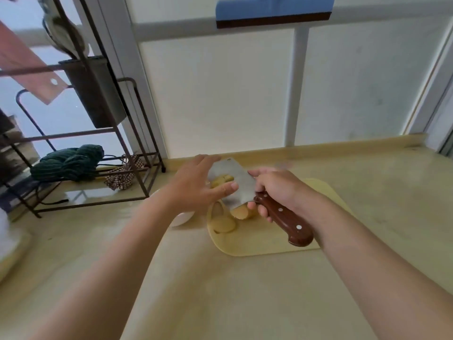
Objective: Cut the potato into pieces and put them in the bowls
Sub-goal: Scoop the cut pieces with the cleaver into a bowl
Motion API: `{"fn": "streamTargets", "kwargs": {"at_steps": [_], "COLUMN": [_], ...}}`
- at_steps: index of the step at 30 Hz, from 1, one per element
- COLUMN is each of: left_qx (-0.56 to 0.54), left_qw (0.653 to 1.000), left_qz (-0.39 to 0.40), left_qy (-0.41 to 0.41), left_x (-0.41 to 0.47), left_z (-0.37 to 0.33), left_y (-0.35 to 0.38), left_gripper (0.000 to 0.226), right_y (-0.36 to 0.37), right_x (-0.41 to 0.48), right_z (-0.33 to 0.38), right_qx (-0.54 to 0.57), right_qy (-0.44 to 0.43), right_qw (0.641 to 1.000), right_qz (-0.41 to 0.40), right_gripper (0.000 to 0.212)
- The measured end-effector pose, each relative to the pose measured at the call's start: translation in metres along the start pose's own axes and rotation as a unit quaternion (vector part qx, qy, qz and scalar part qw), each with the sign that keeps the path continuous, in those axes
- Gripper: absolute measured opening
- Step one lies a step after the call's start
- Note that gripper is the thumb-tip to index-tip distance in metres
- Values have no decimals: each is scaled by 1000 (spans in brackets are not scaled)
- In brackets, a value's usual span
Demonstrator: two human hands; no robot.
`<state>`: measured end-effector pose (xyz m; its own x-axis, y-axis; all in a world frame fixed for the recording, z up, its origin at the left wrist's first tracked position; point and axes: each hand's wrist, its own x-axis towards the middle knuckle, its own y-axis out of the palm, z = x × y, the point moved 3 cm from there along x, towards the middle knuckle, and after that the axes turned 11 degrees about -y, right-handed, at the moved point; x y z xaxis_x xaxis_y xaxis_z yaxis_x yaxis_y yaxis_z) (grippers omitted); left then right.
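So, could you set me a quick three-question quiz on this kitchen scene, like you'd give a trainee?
1. True or false: the right hand holds the cleaver by its brown handle.
2. Where do the lifted potato pieces lie? A) on the blade B) in a pan C) on a plate
3. Fill in: the chunks left behind rest on the yellow ____.
Key: 1 true; 2 A; 3 board.
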<state>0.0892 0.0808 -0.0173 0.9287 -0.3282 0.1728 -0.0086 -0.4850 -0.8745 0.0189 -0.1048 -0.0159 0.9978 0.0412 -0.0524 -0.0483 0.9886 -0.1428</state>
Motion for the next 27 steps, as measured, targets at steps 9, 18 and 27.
{"fn": "streamTargets", "kwargs": {"at_steps": [9,18,27], "left_qx": [63,132,136], "left_qw": [997,990,986], "left_qz": [2,23,12], "left_qy": [-42,-44,-100], "left_x": [27,65,81], "left_z": [40,48,63], "left_y": [-6,6,14], "left_gripper": [96,92,83], "right_y": [35,32,24], "right_x": [33,54,62], "right_z": [10,6,1], "right_qx": [2,-22,-30], "right_qy": [30,45,36], "right_qw": [1000,999,999], "right_qz": [4,-13,3], "right_gripper": [35,44,44]}}
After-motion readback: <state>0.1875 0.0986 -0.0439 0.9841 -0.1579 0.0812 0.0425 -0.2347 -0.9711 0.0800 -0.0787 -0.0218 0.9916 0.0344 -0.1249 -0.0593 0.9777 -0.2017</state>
